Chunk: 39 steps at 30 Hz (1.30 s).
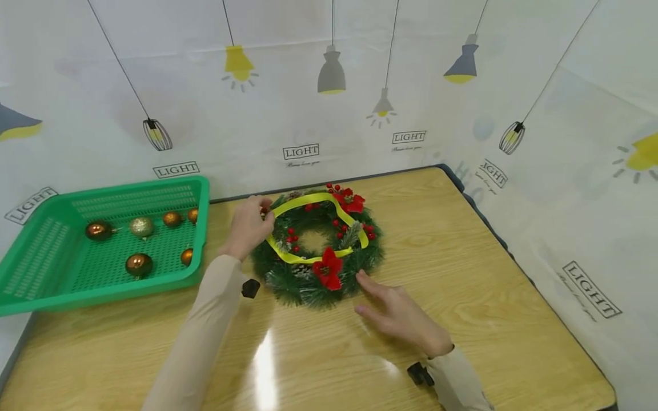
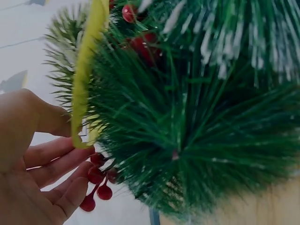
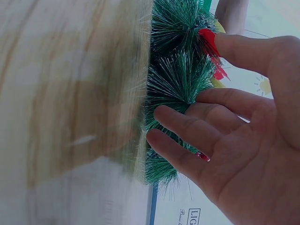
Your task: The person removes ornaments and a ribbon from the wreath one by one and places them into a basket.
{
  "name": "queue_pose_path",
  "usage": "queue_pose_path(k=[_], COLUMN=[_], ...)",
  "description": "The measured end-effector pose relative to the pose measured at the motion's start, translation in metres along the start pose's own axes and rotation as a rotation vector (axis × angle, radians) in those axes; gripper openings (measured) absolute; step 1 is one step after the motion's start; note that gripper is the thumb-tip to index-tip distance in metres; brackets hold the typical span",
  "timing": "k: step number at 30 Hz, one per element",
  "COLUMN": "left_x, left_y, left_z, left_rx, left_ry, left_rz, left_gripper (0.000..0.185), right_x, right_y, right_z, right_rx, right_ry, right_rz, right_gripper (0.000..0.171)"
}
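Note:
A green pine wreath [image 1: 303,285] with red flowers, red berries and a yellow ribbon [image 1: 303,201] lies on the wooden table [image 1: 442,257]. My left hand [image 1: 263,217] is at the wreath's upper left, and its thumb and fingers pinch the ribbon's end. The left wrist view shows that hand [image 2: 70,140] on the ribbon [image 2: 84,79], beside a sprig of red berries [image 2: 96,187] and the needles [image 2: 197,131]. My right hand [image 1: 362,291] lies open at the wreath's lower right. Its straight fingers [image 3: 187,126] touch the needles [image 3: 173,89] below a red flower [image 3: 208,40].
A green plastic basket [image 1: 203,228] stands at the left of the table and holds several copper and gold baubles [image 1: 139,264]. A cloth printed with lamps hangs behind and to the right. The table's right edge [image 1: 514,257] runs close to that cloth.

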<state>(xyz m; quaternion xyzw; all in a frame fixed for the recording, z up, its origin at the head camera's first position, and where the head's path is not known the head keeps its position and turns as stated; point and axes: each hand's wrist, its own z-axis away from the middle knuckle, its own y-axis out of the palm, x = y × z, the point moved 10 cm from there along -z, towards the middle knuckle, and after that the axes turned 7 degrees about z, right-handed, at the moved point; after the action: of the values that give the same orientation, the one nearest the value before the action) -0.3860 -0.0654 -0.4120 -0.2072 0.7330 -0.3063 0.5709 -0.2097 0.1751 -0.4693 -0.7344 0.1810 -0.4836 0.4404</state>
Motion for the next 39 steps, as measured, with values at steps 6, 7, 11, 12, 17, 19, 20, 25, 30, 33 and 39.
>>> queue_pose_path(k=[6, 7, 11, 12, 17, 19, 20, 25, 30, 33, 39], left_x=[0.010, 0.011, 0.013, 0.012, 0.005, 0.000, -0.002, -0.008, -0.004, -0.001, 0.003], left_y=[0.008, 0.009, 0.006, 0.004, -0.011, -0.021, -0.026, -0.053, -0.079, -0.095, -0.134], left_z=[-0.007, -0.007, -0.006, -0.005, -0.003, -0.002, -0.002, 0.005, 0.014, 0.018, 0.030], left_rx=[0.034, 0.034, -0.001, -0.015, -0.095, -0.134, -0.155, -0.235, -0.288, -0.326, -0.402], left_ry=[-0.034, -0.042, -0.044, -0.040, 0.022, 0.055, 0.071, 0.088, 0.094, 0.104, 0.075], left_rz=[-0.025, -0.018, 0.013, 0.015, 0.003, -0.012, -0.018, -0.016, 0.013, 0.008, -0.010], left_gripper=[0.033, 0.033, 0.027, 0.026, 0.022, 0.021, 0.020, 0.019, 0.019, 0.019, 0.021], right_x=[0.000, 0.000, 0.000, 0.001, 0.002, 0.002, 0.002, 0.001, 0.000, 0.000, 0.003], right_y=[0.002, 0.002, 0.003, 0.004, 0.004, 0.004, 0.004, 0.004, 0.004, 0.003, 0.003], right_z=[-0.001, 0.000, 0.000, 0.000, -0.002, -0.002, -0.002, -0.001, -0.001, -0.001, -0.003], right_rx=[0.021, 0.025, 0.030, 0.031, 0.028, 0.030, 0.030, 0.023, 0.016, 0.006, -0.003], right_ry=[0.004, 0.006, 0.016, 0.019, 0.028, 0.032, 0.034, 0.029, 0.023, 0.026, 0.018], right_rz=[-0.015, -0.015, -0.008, -0.006, 0.000, 0.002, 0.003, 0.020, 0.040, 0.044, 0.039], right_gripper=[0.066, 0.066, 0.067, 0.067, 0.067, 0.067, 0.067, 0.066, 0.065, 0.064, 0.064])
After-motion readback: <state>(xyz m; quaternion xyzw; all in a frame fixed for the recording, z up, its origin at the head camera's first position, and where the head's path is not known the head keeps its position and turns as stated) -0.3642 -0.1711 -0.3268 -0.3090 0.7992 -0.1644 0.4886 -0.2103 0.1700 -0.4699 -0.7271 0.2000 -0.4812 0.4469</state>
